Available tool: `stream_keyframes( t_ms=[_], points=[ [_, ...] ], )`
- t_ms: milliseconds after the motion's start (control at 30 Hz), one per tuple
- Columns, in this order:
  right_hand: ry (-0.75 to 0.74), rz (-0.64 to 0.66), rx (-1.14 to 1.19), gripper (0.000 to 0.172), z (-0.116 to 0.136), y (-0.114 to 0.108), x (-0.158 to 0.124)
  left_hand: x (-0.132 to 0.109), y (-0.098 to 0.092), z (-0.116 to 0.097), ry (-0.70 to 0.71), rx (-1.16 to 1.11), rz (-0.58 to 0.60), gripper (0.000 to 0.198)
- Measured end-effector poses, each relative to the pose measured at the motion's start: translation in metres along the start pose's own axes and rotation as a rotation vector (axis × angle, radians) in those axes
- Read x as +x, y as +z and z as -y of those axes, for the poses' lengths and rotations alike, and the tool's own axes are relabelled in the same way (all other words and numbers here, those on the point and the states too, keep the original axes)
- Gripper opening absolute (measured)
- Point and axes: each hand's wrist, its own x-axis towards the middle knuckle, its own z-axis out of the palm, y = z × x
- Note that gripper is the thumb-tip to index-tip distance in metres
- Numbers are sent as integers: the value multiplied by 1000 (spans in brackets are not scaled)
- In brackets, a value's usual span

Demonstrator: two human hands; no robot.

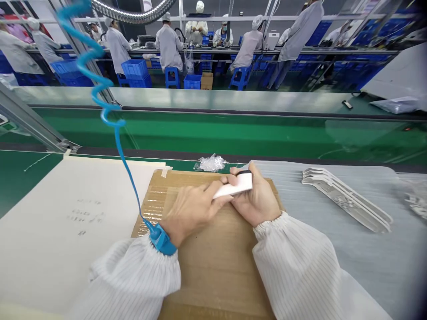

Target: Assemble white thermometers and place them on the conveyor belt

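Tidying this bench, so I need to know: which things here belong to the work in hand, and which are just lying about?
In hand: white part, gripped by left hand and right hand; cardboard sheet beneath them.
Apparently lying about: crumpled plastic wrap; stack of white flat pieces; cream paper sheet.

Bright even light, warped edges

Nearby items
Cardboard (216, 266) lies between a paper sheet (66, 231) and a foam sheet (333, 213) with flat white parts (347, 200); a crumpled bag (211, 163) lies by the green belt (233, 133).
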Motion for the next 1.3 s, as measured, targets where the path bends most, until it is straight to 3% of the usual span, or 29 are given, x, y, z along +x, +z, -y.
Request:
stream_keyframes(
  t_ms=[100,233,400,633,767,867,967,1067,1233,1300],
  points=[
    [-3,118,-104,35,-5,2,1,1,0,9,-94,26,-183,44],
    [-44,273,-203,31,-22,5,-3,0,4,6,-2,-82,-444,51],
    [-45,217,-191,27,-38,9,-8,-1,4,-4,67,-39,-507,42],
    [-94,164,-153,23,-36,12,-13,0,1,-12,152,-66,-563,33],
    [-88,173,-162,28,-29,11,-11,0,-2,-4,75,-207,-436,38],
    [-101,96,-112,30,-24,9,-6,2,-3,7,-111,-344,-267,39],
    [-105,65,-129,33,-22,5,-2,5,-5,13,-324,-659,-131,45],
    [-133,120,-202,36,-22,2,1,9,-7,12,-455,-989,-10,56],
    [-153,106,-226,39,-26,-3,3,13,-16,9,-583,-1209,77,45],
    [-156,70,-230,36,-27,-5,4,13,-21,14,-606,-1287,29,37]
  ],
)
